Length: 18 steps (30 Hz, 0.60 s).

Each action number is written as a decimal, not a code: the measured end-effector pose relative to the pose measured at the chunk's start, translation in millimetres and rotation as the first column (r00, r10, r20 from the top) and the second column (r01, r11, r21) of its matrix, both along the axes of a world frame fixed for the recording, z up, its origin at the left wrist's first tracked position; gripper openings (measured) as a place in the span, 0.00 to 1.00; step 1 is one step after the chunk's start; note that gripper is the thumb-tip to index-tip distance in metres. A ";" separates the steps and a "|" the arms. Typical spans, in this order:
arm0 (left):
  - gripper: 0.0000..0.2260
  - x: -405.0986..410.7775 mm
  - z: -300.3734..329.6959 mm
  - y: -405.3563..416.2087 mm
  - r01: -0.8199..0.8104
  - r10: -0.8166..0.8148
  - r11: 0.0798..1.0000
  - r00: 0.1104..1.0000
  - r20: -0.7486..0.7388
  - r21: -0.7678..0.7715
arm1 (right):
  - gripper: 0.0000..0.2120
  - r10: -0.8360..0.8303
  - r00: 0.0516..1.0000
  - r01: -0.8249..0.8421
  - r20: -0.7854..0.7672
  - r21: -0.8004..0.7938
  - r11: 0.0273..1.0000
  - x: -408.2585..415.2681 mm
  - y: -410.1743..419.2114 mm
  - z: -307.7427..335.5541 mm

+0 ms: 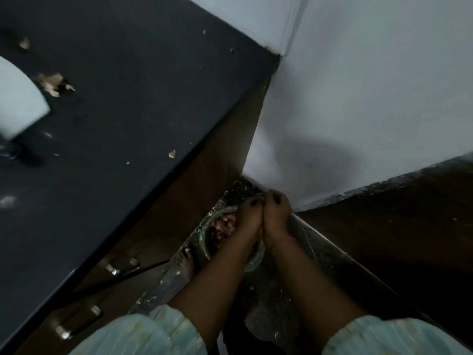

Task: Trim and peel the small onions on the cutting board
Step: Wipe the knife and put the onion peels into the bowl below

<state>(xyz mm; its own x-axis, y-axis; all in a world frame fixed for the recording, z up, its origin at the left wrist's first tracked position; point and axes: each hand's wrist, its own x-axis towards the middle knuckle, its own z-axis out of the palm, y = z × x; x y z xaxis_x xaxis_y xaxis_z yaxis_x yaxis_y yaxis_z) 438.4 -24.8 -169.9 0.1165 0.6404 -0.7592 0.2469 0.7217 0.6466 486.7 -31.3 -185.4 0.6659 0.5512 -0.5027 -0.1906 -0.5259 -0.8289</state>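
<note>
Low over the floor, my left hand [248,217] and my right hand [277,213] are pressed side by side, fingers curled inward at the tips. Blur and the fingers themselves hide whatever lies between them. Directly beneath the hands a clear glass bowl [204,235] stands on the floor, with pinkish onion pieces or skins [222,226] inside. A corner of the white cutting board [18,98] shows at the left edge of the dark countertop [143,98]. Dry onion skins [55,84] lie beside the board. No whole onions or knife are visible on the board.
More skin scraps [172,154] dot the countertop. Brown cabinet fronts with metal handles [112,267] run under the counter. A pale wall corner [345,111] rises just behind the hands. My bare foot [186,262] stands left of the bowl on the speckled floor [276,311].
</note>
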 end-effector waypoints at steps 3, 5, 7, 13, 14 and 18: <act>0.12 5.3 68.1 31.9 -0.043 0.025 0.988 0.993 0.119 0.152 | 0.08 -0.076 0.995 0.063 0.059 0.186 0.980 7.6 29.3 78.5; 0.12 -2.9 116.4 45.7 -0.079 0.022 0.964 0.975 0.220 0.253 | 0.08 -0.092 0.992 0.060 0.085 0.317 0.946 5.7 49.2 122.4; 0.12 -24.3 165.2 58.5 -0.113 0.008 0.931 0.956 0.292 0.348 | 0.07 -0.036 0.993 -0.016 0.115 0.422 0.906 -5.0 69.8 161.0; 0.13 -161.7 235.5 100.6 -0.232 0.239 0.686 0.967 0.088 0.690 | 0.13 0.421 0.820 -0.557 0.389 0.367 0.746 -98.8 117.1 217.7; 0.13 -186.6 235.0 104.0 -0.173 0.310 0.652 0.949 -0.052 0.738 | 0.16 0.497 0.739 -0.655 0.456 0.312 0.688 -116.3 117.6 211.6; 0.18 -275.4 221.1 116.8 -0.035 0.447 0.710 0.794 -0.411 0.704 | 0.26 0.652 0.429 -0.887 0.626 0.156 0.435 -182.3 129.3 176.1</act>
